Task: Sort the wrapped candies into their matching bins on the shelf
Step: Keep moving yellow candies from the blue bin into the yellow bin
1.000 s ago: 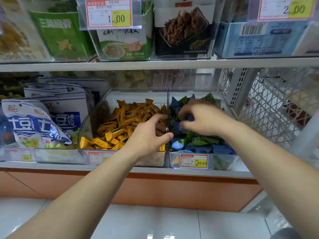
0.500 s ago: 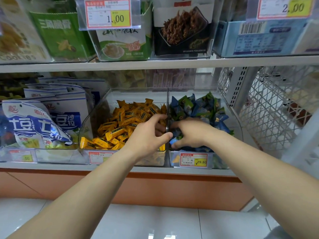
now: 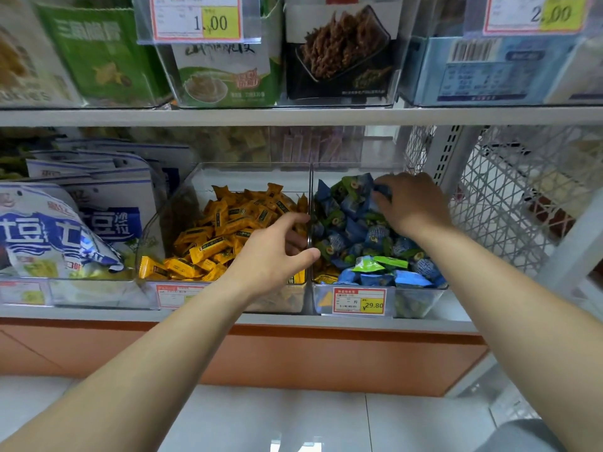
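Candies in blue and green wrappers (image 3: 352, 230) are heaped in the right-hand clear bin (image 3: 359, 168). The right hand (image 3: 411, 203) sits palm-down on the far top of that heap. Its fingers curl into the pile and close on a blue candy (image 3: 382, 190) at their tips.

The left hand (image 3: 270, 256) hangs over the neighbouring bin (image 3: 254, 177) of yellow candies (image 3: 222, 236). It is half curled, with thumb and forefinger tips up against the clear divider (image 3: 311, 190) between the two bins. I cannot tell whether it pinches anything; no wrapper shows in it.

What the next move turns on, I'd say, is a stray yellow wrapper (image 3: 324, 278) on the wrong side of the divider. It lies just below and beyond the left thumb, in the near corner of the blue-green bin. That puts it close to the left hand and well apart from the right (which would have to come all the way back toward the person). It is mostly buried under blue packets, so its long axis is not readable.
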### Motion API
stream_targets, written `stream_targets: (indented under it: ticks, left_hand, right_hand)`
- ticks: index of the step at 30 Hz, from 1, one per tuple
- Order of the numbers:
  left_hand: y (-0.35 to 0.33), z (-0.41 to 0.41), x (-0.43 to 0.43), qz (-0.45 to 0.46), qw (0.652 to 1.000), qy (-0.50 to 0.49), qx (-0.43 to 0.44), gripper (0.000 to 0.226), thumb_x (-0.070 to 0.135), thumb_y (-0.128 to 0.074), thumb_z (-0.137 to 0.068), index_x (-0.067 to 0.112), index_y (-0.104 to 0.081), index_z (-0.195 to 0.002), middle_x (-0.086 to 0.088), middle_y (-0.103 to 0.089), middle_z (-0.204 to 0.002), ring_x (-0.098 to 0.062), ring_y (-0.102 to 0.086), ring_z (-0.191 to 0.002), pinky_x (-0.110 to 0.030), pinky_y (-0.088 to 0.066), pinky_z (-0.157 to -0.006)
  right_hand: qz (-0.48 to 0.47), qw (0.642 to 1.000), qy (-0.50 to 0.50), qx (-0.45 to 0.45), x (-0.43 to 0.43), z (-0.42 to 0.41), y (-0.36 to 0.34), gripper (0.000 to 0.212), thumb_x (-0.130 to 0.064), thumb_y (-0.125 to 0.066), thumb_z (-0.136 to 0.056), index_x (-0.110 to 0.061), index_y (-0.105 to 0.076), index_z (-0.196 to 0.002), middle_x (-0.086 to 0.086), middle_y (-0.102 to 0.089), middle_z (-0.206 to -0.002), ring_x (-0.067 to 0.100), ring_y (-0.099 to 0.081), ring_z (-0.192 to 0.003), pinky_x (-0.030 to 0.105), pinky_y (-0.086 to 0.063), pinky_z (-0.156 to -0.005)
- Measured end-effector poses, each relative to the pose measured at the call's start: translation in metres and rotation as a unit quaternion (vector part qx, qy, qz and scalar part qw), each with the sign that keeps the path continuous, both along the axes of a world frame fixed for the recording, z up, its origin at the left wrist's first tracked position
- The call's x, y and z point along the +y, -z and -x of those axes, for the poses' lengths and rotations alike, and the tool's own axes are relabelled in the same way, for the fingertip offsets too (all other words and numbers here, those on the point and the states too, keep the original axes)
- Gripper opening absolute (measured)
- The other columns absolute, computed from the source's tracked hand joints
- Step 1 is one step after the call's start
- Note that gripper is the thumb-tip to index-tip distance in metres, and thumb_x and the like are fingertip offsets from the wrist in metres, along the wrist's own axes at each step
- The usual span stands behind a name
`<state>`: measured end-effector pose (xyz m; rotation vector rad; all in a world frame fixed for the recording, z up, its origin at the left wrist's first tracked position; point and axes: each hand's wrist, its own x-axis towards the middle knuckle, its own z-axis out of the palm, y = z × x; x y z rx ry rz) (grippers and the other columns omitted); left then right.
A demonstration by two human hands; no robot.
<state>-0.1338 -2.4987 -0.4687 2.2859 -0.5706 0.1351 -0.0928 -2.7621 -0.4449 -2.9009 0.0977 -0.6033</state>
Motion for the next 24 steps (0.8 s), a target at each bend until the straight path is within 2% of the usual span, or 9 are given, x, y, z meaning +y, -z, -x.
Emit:
stream_targets:
  ticks: [3,5,7,8,10,13,15,20,24]
  left_hand:
    - [0.000,0.000,0.000,0.002,1.000,0.001,0.004,0.060,0.045,-0.070,-0.086,0.036,-0.045,-0.140,0.018,-0.065,-0.098,0.006,-0.062,-0.089,-0.013,-0.051,-0.076]
    - [0.000,0.000,0.001,0.000,1.000,0.000,0.003,0.060,0.045,-0.070,-0.087,0.036,-0.045,-0.140,0.018,-0.065,-0.098,0.006,-0.062,-0.089,-0.012,-0.051,-0.076]
    - [0.000,0.000,0.000,-0.001,1.000,-0.001,0.002,0.061,0.044,-0.070,-0.087,0.036,-0.044,-0.141,0.017,-0.065,-0.099,0.006,-0.062,-0.089,-0.014,-0.052,-0.078]
    - [0.000,0.000,0.000,-0.001,1.000,-0.001,0.001,0.061,0.044,-0.070,-0.087,0.035,-0.044,-0.141,0.016,-0.065,-0.099,0.005,-0.062,-0.089,-0.016,-0.053,-0.078]
    - [-0.001,0.001,0.000,-0.001,1.000,-0.001,-0.002,0.061,0.043,-0.071,-0.087,0.035,-0.045,-0.141,0.015,-0.066,-0.100,0.005,-0.062,-0.090,-0.019,-0.054,-0.081]
    - [-0.001,0.001,-0.001,-0.005,1.000,-0.002,-0.006,0.061,0.042,-0.070,-0.087,0.034,-0.045,-0.141,0.014,-0.067,-0.101,0.004,-0.062,-0.090,-0.021,-0.055,-0.082]
    - [-0.001,0.001,-0.001,-0.006,1.000,-0.002,-0.009,0.061,0.043,-0.070,-0.087,0.034,-0.044,-0.142,0.015,-0.066,-0.101,0.004,-0.062,-0.090,-0.019,-0.055,-0.081]
    - [0.002,0.001,0.001,-0.003,1.000,0.001,-0.001,0.062,0.044,-0.070,-0.087,0.036,-0.043,-0.142,0.016,-0.065,-0.101,0.005,-0.062,-0.090,-0.018,-0.054,-0.081]
    - [0.003,0.000,0.001,-0.001,1.000,0.002,0.000,0.061,0.044,-0.070,-0.087,0.037,-0.043,-0.142,0.018,-0.064,-0.099,0.005,-0.062,-0.089,-0.019,-0.055,-0.080]
  right_hand:
    - [0.045,0.996,0.021,0.069,0.009,-0.003,-0.004,0.048,-0.047,-0.046,-0.098,-0.030,-0.047,-0.143,0.005,-0.049,-0.143,0.035,-0.035,-0.132,0.046,-0.035,-0.103]
    - [0.048,0.999,-0.009,-0.012,0.019,0.001,-0.011,0.046,-0.043,-0.053,-0.095,-0.026,-0.054,-0.137,0.005,-0.050,-0.136,0.035,-0.038,-0.127,0.045,-0.035,-0.099]
    - [0.016,0.990,-0.093,-0.106,0.032,0.010,-0.013,0.027,-0.035,-0.059,-0.091,-0.023,-0.067,-0.113,0.005,-0.060,-0.113,0.032,-0.052,-0.107,0.040,-0.043,-0.085]
    - [-0.016,0.985,-0.142,-0.091,0.039,0.013,-0.013,0.018,-0.034,-0.060,-0.089,-0.024,-0.069,-0.102,0.002,-0.063,-0.102,0.027,-0.057,-0.096,0.036,-0.047,-0.078]
    - [-0.068,0.972,-0.217,0.056,0.053,0.019,-0.005,0.014,-0.036,-0.063,-0.089,-0.029,-0.067,-0.101,-0.004,-0.066,-0.098,0.019,-0.062,-0.090,0.032,-0.050,-0.074]
    - [0.069,0.942,-0.235,0.228,0.063,0.017,0.015,0.046,-0.045,-0.065,-0.085,-0.031,-0.060,-0.129,-0.002,-0.061,-0.121,0.022,-0.061,-0.103,0.033,-0.052,-0.080]
    - [0.140,0.937,-0.212,0.239,0.065,0.013,0.022,0.057,-0.050,-0.067,-0.081,-0.032,-0.055,-0.135,0.001,-0.056,-0.124,0.026,-0.060,-0.102,0.033,-0.052,-0.075]
    - [0.136,0.935,-0.196,0.263,0.072,0.000,0.021,0.063,-0.031,-0.076,-0.076,-0.031,-0.048,-0.133,0.003,-0.055,-0.118,0.027,-0.059,-0.089,0.028,-0.044,-0.057]
    - [0.146,0.934,-0.191,0.265,0.072,-0.005,0.022,0.076,-0.031,-0.084,-0.069,-0.026,-0.046,-0.134,0.004,-0.062,-0.122,0.027,-0.062,-0.098,0.035,-0.054,-0.073]
